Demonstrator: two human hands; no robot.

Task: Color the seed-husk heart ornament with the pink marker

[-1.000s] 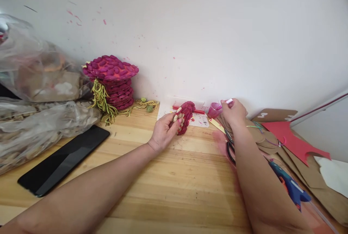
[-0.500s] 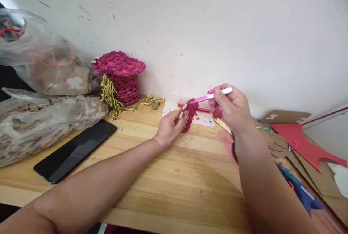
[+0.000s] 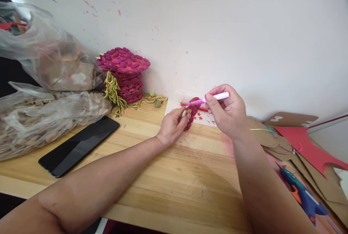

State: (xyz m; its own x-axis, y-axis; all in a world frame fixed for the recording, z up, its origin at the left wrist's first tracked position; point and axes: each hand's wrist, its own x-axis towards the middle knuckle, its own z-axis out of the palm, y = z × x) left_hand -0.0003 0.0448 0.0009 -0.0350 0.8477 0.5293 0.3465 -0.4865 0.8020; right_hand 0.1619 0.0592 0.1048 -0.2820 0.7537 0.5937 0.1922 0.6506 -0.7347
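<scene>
Left hand (image 3: 174, 125) fingers curl around a small magenta shell-covered disc (image 3: 192, 112), held on edge on the wooden table (image 3: 168, 176) near the wall. Right hand (image 3: 230, 112) fingers pinch a pink-tipped white brush (image 3: 210, 98), tip touching the disc's upper edge.

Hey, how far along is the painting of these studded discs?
Done: a stack of magenta studded discs stands by the wall. In hand: the left hand holds one more magenta disc on edge, while the right hand touches a white-handled pink brush to it. Left: a few beige studs at its near edge look unpainted.
</scene>
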